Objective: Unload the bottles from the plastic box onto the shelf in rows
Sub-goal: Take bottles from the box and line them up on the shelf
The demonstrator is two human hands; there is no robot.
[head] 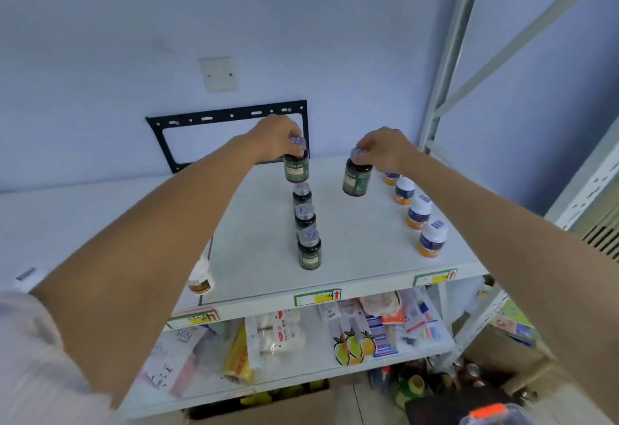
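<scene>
My left hand (276, 136) grips the cap of a dark green bottle (296, 167) at the far end of a row of three like bottles (308, 250) on the white top shelf (361, 247). To the right, a second dark green bottle (357, 179) is held by its cap in my right hand (385, 150), tilted slightly, at the back of the shelf. A row of white bottles with orange bases (430, 240) runs along the shelf's right side. The plastic box is not in view.
A white and brown bottle (200, 279) stands by the shelf's left edge, partly behind my left arm. A black metal bracket (227, 116) hangs on the back wall. The lower shelf (301, 367) holds packaged goods. Grey uprights (449, 56) frame the right side.
</scene>
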